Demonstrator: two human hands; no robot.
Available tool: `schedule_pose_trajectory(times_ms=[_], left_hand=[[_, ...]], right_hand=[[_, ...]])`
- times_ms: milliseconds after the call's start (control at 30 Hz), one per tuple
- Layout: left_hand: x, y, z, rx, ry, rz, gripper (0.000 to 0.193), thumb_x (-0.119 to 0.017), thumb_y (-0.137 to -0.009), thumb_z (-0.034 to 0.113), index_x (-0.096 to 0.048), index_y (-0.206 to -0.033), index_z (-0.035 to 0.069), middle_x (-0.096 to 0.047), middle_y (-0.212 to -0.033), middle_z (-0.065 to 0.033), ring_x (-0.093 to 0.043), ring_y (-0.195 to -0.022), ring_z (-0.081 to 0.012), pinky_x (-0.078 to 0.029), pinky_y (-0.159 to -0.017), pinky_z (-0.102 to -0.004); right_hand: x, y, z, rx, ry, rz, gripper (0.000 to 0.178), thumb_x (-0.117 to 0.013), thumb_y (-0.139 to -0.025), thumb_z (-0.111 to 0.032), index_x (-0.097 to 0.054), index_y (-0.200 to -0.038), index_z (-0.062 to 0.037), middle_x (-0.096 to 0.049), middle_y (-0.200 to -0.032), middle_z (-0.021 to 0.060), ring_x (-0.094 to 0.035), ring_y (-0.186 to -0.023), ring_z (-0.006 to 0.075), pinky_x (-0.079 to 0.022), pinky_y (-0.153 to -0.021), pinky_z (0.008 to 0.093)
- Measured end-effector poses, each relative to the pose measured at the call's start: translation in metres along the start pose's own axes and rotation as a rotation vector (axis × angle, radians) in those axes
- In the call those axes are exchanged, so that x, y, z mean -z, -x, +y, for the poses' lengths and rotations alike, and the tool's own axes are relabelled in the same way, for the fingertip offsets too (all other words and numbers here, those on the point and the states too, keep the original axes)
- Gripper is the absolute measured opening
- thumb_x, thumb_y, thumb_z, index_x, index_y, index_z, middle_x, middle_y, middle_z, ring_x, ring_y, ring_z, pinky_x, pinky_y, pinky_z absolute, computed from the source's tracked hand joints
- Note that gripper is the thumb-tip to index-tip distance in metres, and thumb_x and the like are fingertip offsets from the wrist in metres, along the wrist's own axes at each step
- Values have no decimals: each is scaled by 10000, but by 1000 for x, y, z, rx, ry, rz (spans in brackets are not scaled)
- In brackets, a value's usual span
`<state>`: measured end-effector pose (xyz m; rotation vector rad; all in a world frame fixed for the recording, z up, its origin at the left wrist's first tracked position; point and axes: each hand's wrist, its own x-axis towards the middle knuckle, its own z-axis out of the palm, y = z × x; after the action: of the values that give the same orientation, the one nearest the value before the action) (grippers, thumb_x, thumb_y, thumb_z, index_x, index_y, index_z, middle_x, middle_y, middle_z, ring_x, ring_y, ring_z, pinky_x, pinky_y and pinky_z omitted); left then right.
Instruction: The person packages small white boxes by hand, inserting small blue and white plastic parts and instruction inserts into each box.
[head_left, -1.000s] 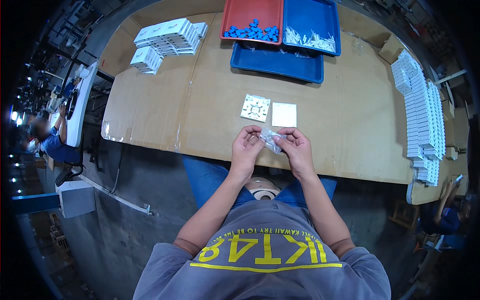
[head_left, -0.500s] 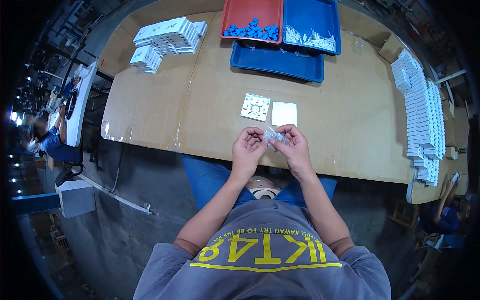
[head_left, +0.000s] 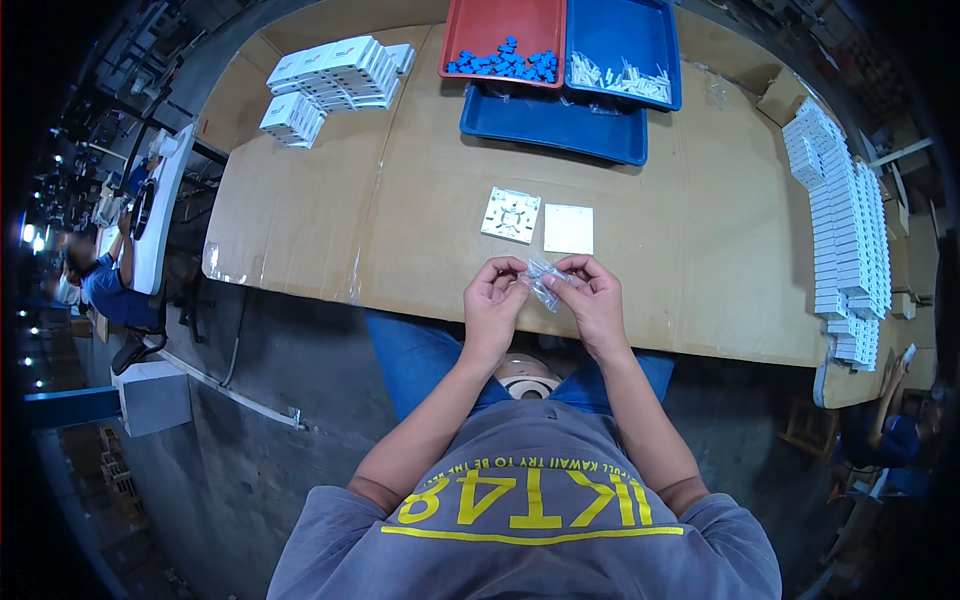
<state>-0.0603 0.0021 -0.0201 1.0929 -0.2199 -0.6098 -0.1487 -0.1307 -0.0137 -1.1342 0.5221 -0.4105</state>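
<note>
A small clear plastic bag (head_left: 541, 283) is stretched between my two hands near the table's front edge. My left hand (head_left: 493, 300) pinches its left side between thumb and fingers. On the other side, my right hand (head_left: 592, 300) grips it the same way. Something small seems to be inside, but I cannot make out what. Just beyond my fingers lie two square pieces: a white box base (head_left: 511, 215) with a moulded inside facing up, and a plain flat white cover (head_left: 569, 229) to its right.
At the back stand a red tray (head_left: 505, 20) of blue plastic parts, a blue tray (head_left: 622, 30) of thin white pieces and a lower blue tray (head_left: 555, 132). White boxes (head_left: 335, 72) are stacked far left; long stacks (head_left: 848, 235) line the right edge. Other people work nearby.
My fingers have shifted slightly on the clear bag, and more of it now shows between them. The white base, the cover and the trays stay put.
</note>
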Motion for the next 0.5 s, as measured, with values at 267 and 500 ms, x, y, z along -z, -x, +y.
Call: schedule_pose_trajectory(times_ms=[267,500], left_hand=[[-3,3,5,50,24,-28,224,-630,-966,-86,-586,-1179,-32,-607,-1125,-67,-623,-1043,-105,-505,-926,-241],[-6,1,3,32,69,-23,241,-675,-956,-73,-578,-1172,-26,-600,-1099,-63,-620,-1052,-106,-504,-933,-232]], right_hand=[[-4,3,-9,13,-6,-3,173,-737,-943,32,-649,-1091,26,-688,-1049,49,-676,-963,103,-556,-847,241],[-2,3,-4,40,43,12,184,-757,-924,36,-649,-1072,19,-683,-1021,58,-682,-941,119,-569,-840,243]])
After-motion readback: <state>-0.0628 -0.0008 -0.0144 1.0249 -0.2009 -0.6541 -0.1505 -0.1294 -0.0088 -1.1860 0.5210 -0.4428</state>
